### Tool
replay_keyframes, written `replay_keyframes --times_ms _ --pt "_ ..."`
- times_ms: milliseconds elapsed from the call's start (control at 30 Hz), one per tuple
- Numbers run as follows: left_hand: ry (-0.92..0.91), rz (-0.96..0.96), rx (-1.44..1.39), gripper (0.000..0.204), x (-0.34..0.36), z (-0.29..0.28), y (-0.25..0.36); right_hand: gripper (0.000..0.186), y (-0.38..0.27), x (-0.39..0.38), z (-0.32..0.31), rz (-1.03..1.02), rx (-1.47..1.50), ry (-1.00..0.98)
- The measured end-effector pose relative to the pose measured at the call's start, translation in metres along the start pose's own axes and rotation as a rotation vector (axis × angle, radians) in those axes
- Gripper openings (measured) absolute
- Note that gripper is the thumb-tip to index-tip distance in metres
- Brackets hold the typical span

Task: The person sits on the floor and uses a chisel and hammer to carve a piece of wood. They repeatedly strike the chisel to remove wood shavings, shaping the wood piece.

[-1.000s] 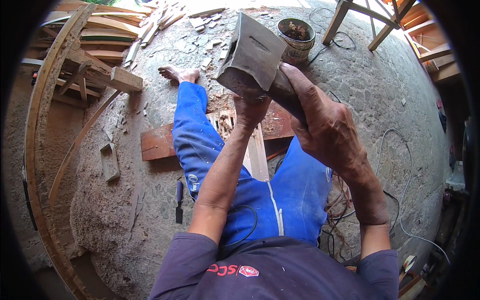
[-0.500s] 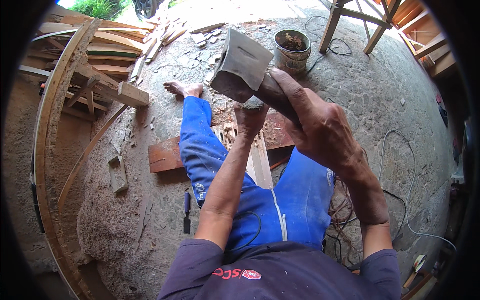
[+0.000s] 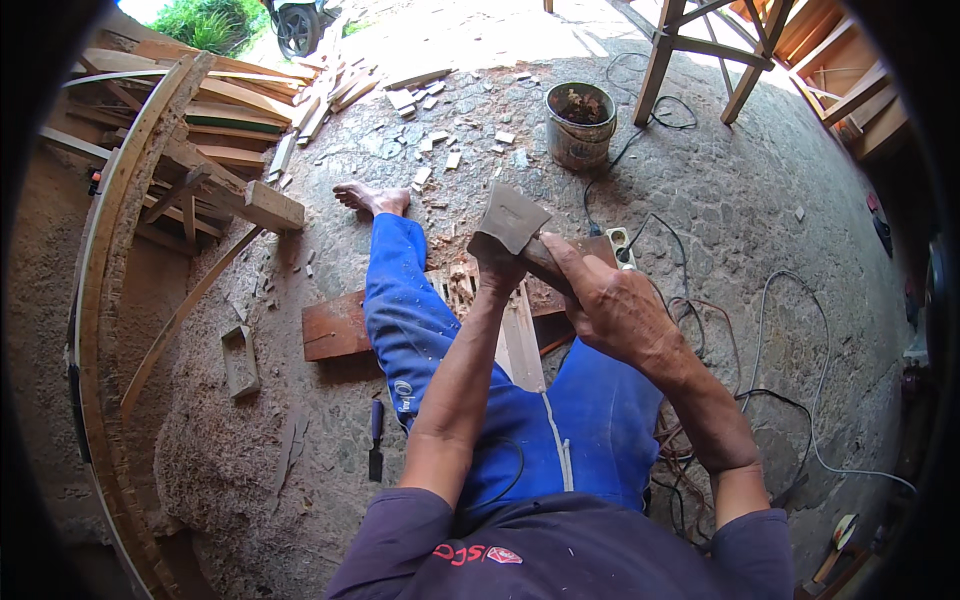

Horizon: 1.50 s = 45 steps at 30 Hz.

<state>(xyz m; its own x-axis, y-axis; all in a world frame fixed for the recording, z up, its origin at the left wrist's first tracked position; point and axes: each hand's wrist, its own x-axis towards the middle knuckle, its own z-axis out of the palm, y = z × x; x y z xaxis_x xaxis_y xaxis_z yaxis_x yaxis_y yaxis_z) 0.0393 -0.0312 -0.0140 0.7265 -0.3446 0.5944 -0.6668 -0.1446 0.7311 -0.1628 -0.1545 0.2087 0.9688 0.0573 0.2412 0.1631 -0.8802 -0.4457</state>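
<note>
My right hand [image 3: 625,310] is closed round the short handle of a hatchet [image 3: 512,220], whose wide steel head lies over the top of my left fist. My left hand [image 3: 497,270] is closed below it, mostly hidden by the hatchet head. It grips an upright tool whose round grey butt showed earlier; its lower end is hidden. Under my hands, between my legs, a pale wood piece [image 3: 515,345] with cut slots and chips lies across a red-brown board [image 3: 335,328]. A chisel [image 3: 376,440] with a dark handle lies on the floor by my left thigh.
A small wooden box [image 3: 240,362] and a curved wooden frame [image 3: 125,230] are on the left. A dirty bucket [image 3: 580,130] stands ahead, near wooden trestle legs [image 3: 660,65]. Wood offcuts [image 3: 405,100] litter the floor. Cables [image 3: 822,350] and a power strip [image 3: 621,247] lie right.
The hatchet has come down from above my left fist onto its top, and my right hand has dropped with it. The view has shifted slightly.
</note>
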Motion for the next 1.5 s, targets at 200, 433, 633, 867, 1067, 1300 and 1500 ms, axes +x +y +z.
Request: replay_keyframes --times_ms 200,433,633,867,1067,1300,1500 --pt "0.0 -0.131 0.039 0.029 0.022 0.001 0.067 0.069 -0.028 0.039 -0.087 -0.135 0.161 0.565" --pt "0.051 -0.049 -0.049 0.014 0.006 0.01 0.088 0.066 0.043 -0.002 0.027 0.075 -0.073 -0.063" --pt "-0.061 0.007 0.0 0.044 -0.032 0.006 0.078 0.073 0.017 -0.025 0.002 0.1 -0.05 -0.126" --pt "0.102 -0.047 0.08 0.026 0.028 0.014 0.056 0.071 -0.026 0.052 -0.089 -0.238 0.154 0.596" --pt "-0.003 -0.193 -0.108 0.024 0.007 0.013 0.069 0.066 0.021 0.031 0.001 0.146 -0.303 -0.279" --pt "-0.122 0.011 0.129 0.031 -0.021 0.006 0.037 0.071 0.015 -0.008 -0.003 0.015 0.095 -0.043" --pt "0.018 -0.173 -0.086 0.022 0.049 0.003 0.047 0.067 -0.022 0.065 -0.081 -0.189 0.189 0.531"
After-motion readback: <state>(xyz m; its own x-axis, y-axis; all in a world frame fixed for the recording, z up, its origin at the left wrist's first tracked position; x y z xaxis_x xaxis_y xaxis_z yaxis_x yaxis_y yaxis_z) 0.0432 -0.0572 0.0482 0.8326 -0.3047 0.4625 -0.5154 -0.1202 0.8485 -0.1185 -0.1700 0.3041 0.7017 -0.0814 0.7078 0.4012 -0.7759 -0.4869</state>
